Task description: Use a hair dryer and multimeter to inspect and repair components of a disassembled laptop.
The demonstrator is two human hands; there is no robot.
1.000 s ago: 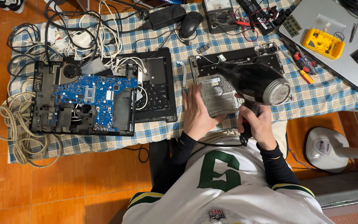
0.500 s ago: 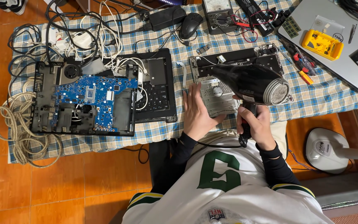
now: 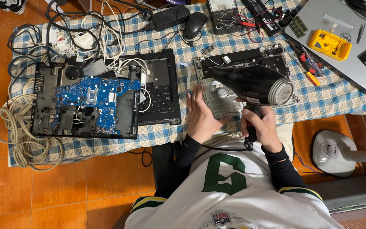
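My right hand (image 3: 262,123) is clamped on the dryer (image 3: 250,85) grip, my left hand (image 3: 201,114) lies flat, steadying the panel (image 3: 223,99) just beneath the nozzle, so I should keep the airflow sweeping evenly.

a black hair dryer (image 3: 250,85) sits in the right hand (image 3: 262,124), above a grey metal laptop part (image 3: 223,98) that the left hand (image 3: 201,114) touches. left of them lies an opened laptop base with a blue circuit board (image 3: 90,101); behind, a black computer mouse (image 3: 195,24); far right, a yellow plastic tray (image 3: 330,44) on a closed silver laptop (image 3: 363,72).
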